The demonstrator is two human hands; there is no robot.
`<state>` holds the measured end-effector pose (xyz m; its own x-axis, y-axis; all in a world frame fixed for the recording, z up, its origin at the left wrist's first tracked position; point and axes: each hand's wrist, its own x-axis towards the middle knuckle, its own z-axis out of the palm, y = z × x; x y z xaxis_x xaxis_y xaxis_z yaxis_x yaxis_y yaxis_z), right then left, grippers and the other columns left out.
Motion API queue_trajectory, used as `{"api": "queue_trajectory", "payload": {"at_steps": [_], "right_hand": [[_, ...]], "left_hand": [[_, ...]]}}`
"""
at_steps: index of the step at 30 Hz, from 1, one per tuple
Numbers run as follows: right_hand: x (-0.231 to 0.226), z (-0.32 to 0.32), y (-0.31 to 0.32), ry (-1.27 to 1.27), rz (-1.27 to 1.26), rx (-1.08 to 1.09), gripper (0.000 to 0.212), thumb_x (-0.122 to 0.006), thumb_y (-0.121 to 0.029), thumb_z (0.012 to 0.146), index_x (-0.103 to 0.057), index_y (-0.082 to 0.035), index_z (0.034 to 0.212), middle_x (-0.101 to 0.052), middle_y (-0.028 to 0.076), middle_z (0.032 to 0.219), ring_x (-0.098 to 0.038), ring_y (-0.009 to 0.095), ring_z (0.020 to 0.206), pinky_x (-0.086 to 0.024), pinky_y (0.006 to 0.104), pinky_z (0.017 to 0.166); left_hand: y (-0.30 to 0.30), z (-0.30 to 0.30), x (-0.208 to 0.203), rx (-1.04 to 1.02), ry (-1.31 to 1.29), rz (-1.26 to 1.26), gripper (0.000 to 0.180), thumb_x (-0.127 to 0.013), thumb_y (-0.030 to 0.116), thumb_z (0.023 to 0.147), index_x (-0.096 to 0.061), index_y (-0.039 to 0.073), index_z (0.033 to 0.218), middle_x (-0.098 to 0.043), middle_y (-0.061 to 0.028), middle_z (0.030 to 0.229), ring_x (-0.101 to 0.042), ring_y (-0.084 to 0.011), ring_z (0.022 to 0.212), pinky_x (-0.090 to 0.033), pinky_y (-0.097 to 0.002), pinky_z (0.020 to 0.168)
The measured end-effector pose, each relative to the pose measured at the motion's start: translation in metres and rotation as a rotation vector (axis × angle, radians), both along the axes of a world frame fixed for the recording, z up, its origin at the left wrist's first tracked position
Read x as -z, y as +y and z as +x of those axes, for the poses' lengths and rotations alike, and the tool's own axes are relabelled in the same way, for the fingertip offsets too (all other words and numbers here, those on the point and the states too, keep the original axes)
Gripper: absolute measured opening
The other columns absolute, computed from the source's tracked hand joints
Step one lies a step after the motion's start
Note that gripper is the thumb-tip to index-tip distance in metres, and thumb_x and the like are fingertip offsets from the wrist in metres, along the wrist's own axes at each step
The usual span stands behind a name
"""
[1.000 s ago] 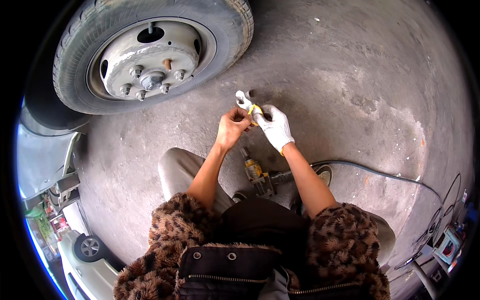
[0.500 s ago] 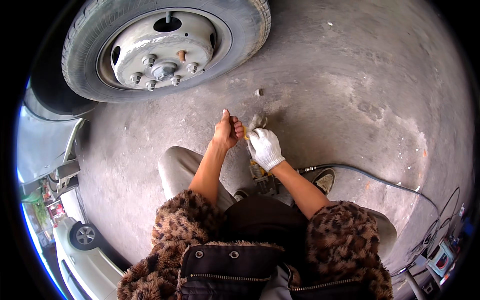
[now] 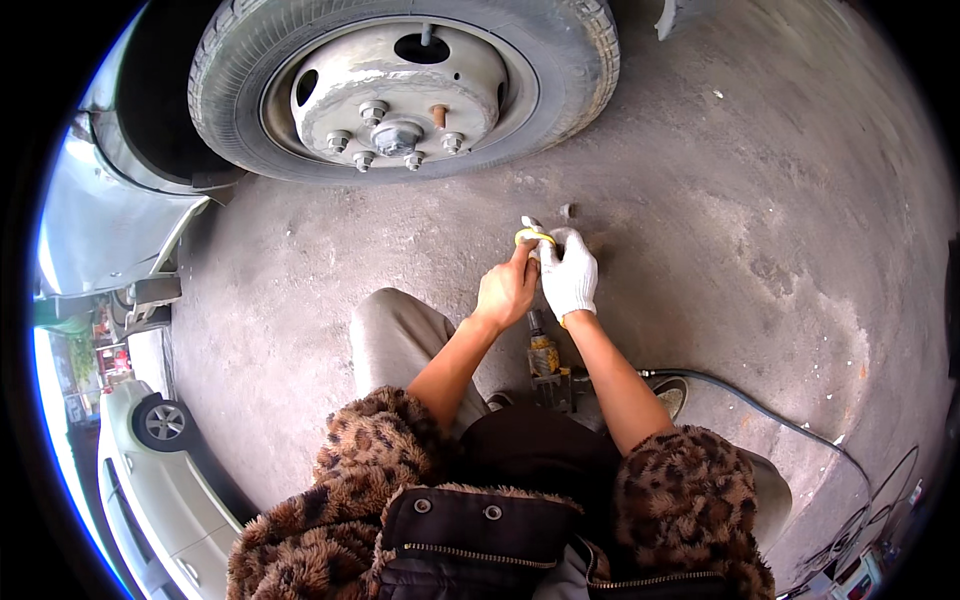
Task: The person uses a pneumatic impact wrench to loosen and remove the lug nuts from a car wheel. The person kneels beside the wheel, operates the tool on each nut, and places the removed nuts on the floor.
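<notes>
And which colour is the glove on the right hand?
The glove is white, seen best in the head view.

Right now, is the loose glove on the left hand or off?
Not on: the left hand is bare behind the fingertips, which meet the yellow cuff of the loose glove. Whether they are inside, I cannot tell.

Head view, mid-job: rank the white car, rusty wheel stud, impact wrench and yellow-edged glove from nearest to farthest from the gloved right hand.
From the right hand:
1. Yellow-edged glove: at its fingertips.
2. Impact wrench: below, between the feet.
3. Rusty wheel stud: ahead, to the left.
4. White car: far left.
</notes>
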<state>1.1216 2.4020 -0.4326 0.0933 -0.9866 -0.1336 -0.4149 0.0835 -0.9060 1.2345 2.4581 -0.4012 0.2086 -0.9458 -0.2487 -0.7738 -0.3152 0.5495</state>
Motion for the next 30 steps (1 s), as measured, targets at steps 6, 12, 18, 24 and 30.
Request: {"api": "queue_trajectory", "payload": {"at_steps": [6, 12, 18, 24, 30], "right_hand": [[-0.011, 0.010, 0.008, -0.098, -0.417, -0.322, 0.019, -0.072, -0.015, 0.087, -0.068, -0.011, 0.105, -0.072, 0.014, 0.099, -0.070, 0.038, 0.090, -0.056, 0.0450, 0.079], [-0.002, 0.009, 0.020, 0.004, -0.351, -0.348, 0.016, -0.071, -0.013, 0.087, -0.067, -0.009, 0.102, -0.069, 0.014, 0.091, -0.068, 0.039, 0.087, -0.055, 0.0480, 0.075], [-0.017, 0.018, 0.027, -0.126, -0.488, -0.428, 0.014, -0.072, -0.008, 0.084, -0.069, -0.007, 0.097, -0.070, 0.015, 0.091, -0.068, 0.039, 0.089, -0.054, 0.0484, 0.079], [-0.023, 0.009, 0.015, -0.168, -0.317, -0.453, 0.018, -0.074, -0.009, 0.087, -0.069, -0.005, 0.104, -0.072, 0.014, 0.098, -0.070, 0.032, 0.091, -0.055, 0.0409, 0.080], [-0.055, 0.037, 0.033, -0.404, 0.164, -0.596, 0.013, -0.072, -0.009, 0.093, -0.067, 0.000, 0.100, -0.071, 0.004, 0.090, -0.061, 0.009, 0.085, -0.052, 0.0308, 0.080]], "left_hand": [[-0.005, 0.052, 0.046, 0.089, 0.194, 0.416, 0.025, -0.053, 0.023, 0.099, -0.065, 0.002, 0.102, -0.071, -0.0164, 0.085, -0.066, -0.0302, 0.060, -0.052, -0.0460, 0.056], [-0.017, 0.109, 0.051, -0.683, 2.033, 0.518, 0.028, -0.035, 0.012, 0.107, -0.060, -0.001, 0.101, -0.044, 0.0035, 0.069, -0.037, -0.0040, 0.049, -0.037, -0.0225, 0.042], [0.002, 0.043, 0.087, -0.579, 1.802, 0.081, 0.036, -0.042, 0.018, 0.108, -0.059, -0.001, 0.134, -0.069, -0.0147, 0.122, -0.067, -0.0279, 0.111, -0.056, -0.0415, 0.098], [-0.006, 0.011, 0.043, -0.551, 1.601, -0.030, 0.049, -0.046, 0.028, 0.110, -0.042, 0.015, 0.157, -0.052, -0.0082, 0.152, -0.054, -0.0231, 0.133, -0.048, -0.0402, 0.111], [-0.034, 0.070, 0.071, -0.728, 1.762, -0.139, 0.075, -0.045, 0.061, 0.104, -0.032, 0.011, 0.160, -0.038, -0.0162, 0.160, -0.047, -0.0420, 0.136, -0.036, -0.0560, 0.118]]}}
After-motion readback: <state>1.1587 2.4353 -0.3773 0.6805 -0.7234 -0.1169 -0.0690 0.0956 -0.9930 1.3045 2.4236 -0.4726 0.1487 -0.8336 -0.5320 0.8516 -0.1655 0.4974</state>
